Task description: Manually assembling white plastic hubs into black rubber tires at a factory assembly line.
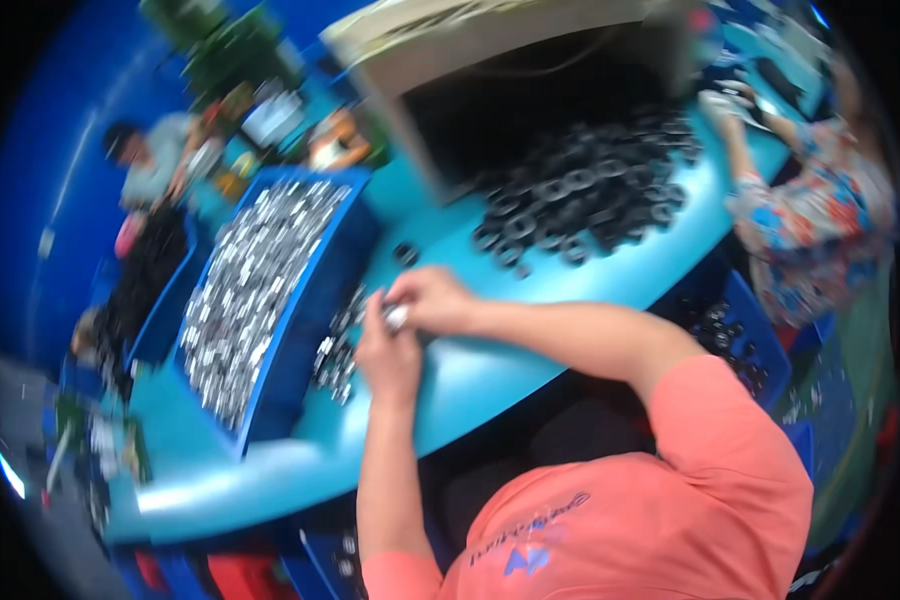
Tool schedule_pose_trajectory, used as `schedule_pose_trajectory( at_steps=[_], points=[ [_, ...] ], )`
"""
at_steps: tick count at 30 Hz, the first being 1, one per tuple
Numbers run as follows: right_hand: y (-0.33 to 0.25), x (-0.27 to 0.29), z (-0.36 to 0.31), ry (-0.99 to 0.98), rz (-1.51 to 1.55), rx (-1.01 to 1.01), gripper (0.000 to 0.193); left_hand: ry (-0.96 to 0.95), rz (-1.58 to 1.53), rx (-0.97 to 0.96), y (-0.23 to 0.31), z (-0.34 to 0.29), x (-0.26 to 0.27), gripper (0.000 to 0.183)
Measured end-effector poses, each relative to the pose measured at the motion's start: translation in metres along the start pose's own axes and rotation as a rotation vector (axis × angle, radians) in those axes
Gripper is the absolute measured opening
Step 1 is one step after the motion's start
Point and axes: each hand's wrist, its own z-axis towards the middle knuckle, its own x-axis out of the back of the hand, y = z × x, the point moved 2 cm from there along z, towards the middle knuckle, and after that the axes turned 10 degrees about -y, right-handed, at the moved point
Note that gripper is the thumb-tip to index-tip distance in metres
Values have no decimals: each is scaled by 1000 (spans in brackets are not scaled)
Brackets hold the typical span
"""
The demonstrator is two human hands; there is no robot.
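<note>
My left hand [386, 352] and my right hand [433, 300] meet above the turquoise table, fingers closed together. Between their fingertips is a small shiny silver piece [396, 318]; its exact shape is blurred and partly covered. Just beyond my hands lies a single black ring [405, 253]. Loose silver metal pieces [338, 352] are scattered left of my left hand, against a blue bin [270, 385] filled with similar silver pieces. A large heap of black rings [590, 190] spreads over the table to the far right of my hands.
Behind the heap stands a big pale-edged box [385, 100], open toward me with a dark inside. A co-worker in a floral top [815, 225] works at the right; other people sit at the far left. Below the table's right edge is a blue crate [760, 340] with dark parts.
</note>
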Motion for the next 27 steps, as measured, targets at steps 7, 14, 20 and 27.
schedule_pose_trajectory(
  at_steps=[7, 14, 20, 27],
  points=[
    [-4, -12, 6, -163, 241, -121, 16, 69, -46, -24, -15, -11, 9, 46],
    [-11, -3, 6, -272, 536, -126, 20, -6, -589, 60, -18, 0, 8, 50],
    [-6, -10, 7, -142, 427, -130, 17, 87, -139, -17, -16, -2, 5, 49],
    [-2, -10, 6, -119, 440, -212, 18, 114, 121, -91, -12, -5, 7, 43]
  ],
)
